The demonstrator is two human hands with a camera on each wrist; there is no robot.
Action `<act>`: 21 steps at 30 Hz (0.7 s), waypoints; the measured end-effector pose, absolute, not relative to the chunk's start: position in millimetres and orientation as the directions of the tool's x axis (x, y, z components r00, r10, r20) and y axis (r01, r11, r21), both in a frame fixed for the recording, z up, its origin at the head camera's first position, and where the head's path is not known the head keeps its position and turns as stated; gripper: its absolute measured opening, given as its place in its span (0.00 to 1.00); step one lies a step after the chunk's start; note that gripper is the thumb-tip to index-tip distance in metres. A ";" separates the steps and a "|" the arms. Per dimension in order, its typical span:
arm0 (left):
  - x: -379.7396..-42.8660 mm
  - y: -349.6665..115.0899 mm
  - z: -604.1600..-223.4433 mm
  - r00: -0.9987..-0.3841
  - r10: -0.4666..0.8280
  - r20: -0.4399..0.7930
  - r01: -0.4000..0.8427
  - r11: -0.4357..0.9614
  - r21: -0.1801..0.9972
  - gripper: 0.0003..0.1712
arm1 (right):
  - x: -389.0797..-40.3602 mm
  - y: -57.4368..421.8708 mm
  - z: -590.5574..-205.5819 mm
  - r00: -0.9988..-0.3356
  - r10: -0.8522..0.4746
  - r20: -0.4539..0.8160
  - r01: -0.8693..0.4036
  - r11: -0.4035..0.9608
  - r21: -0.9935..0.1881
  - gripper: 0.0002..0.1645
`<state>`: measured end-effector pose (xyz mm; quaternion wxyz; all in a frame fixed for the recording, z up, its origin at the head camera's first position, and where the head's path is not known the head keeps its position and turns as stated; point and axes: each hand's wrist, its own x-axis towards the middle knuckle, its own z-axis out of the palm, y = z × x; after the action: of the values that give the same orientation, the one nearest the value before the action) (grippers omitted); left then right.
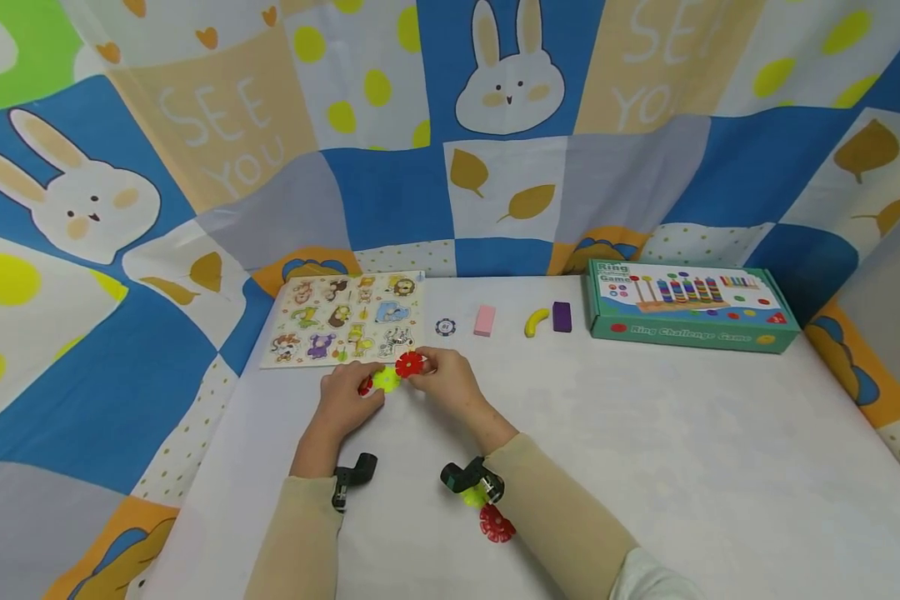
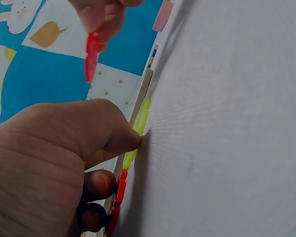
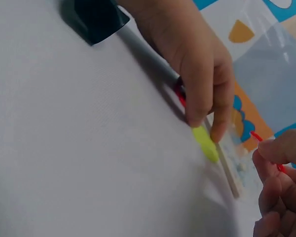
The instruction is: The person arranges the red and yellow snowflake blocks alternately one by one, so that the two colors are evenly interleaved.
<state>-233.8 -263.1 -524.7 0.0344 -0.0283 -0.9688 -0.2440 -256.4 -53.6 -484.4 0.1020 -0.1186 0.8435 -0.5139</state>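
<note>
My left hand (image 1: 345, 402) pinches a yellow-green notched plastic disc (image 1: 387, 380) between thumb and fingers, close over the white tabletop. A red notched disc (image 2: 120, 190) sits against its lower end, partly hidden under the left fingers. Beside it my right hand (image 1: 456, 385) grips another red notched disc (image 1: 408, 364) by its edge, held up off the table. In the left wrist view that raised red disc (image 2: 91, 59) hangs apart from the yellow-green one. The right wrist view shows the left fingers over the yellow-green disc (image 3: 205, 144).
A board of animal pictures (image 1: 343, 321) lies just beyond the hands. Behind stand a round chip (image 1: 446, 327), pink block (image 1: 484, 321), toy banana (image 1: 536, 322), purple block (image 1: 562, 317) and green game box (image 1: 690, 308). Near the right wrist lie a red disc (image 1: 497, 524) and yellow-green disc (image 1: 475, 497).
</note>
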 end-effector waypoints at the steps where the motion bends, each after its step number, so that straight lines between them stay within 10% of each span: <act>1: -234.0 -263.1 -524.7 -0.996 0.040 0.081 0.074 0.881 0.468 0.27 | -256.0 -53.5 -486.1 -0.952 -0.301 -0.056 -0.092 0.456 -0.885 0.30; 21: -233.1 -262.6 -522.1 -0.996 0.046 0.074 0.074 0.889 0.452 0.27 | -254.0 -53.0 -509.1 -0.975 -0.214 -0.051 -0.121 0.713 -0.690 0.23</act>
<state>-233.1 -262.6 -522.1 0.0308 -0.0308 -0.9714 -0.2335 -254.0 -53.0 -509.1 0.0637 -0.0907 0.9234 -0.3675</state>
